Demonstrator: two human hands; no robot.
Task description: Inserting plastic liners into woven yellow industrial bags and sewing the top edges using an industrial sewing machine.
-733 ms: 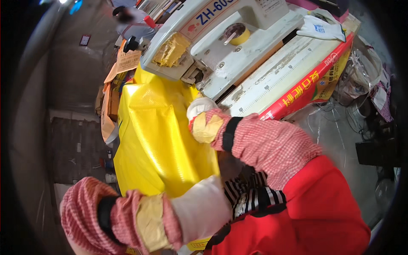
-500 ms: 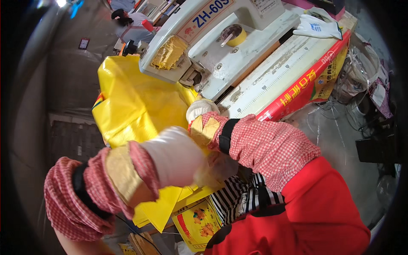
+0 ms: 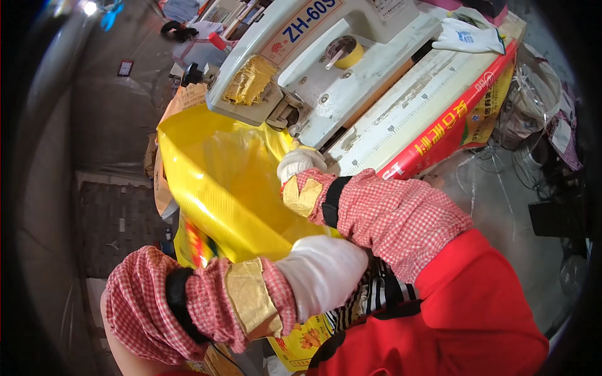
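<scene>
Yellow bag (image 3: 216, 203), mouth gaping, just beyond the left grip (image 3: 329, 266), white-gloved and at the near rim; beside the right grip (image 3: 301, 163), also white-gloved, at the right-hand edge. Undersides of both turned from view; cannot tell whether closed on the bag. Lower part blocked by the checked left sleeve (image 3: 141, 297); far edge overhung by a pale machine (image 3: 316, 78) bearing a tape roll (image 3: 347, 52). To the right, a worn white surface (image 3: 401, 106) edged with a red-and-yellow printed sheet (image 3: 464, 119), topped by a loose white glove (image 3: 467, 39). Below the left grip, a yellow printed packet (image 3: 307, 341) near striped cloth (image 3: 354, 301).
</scene>
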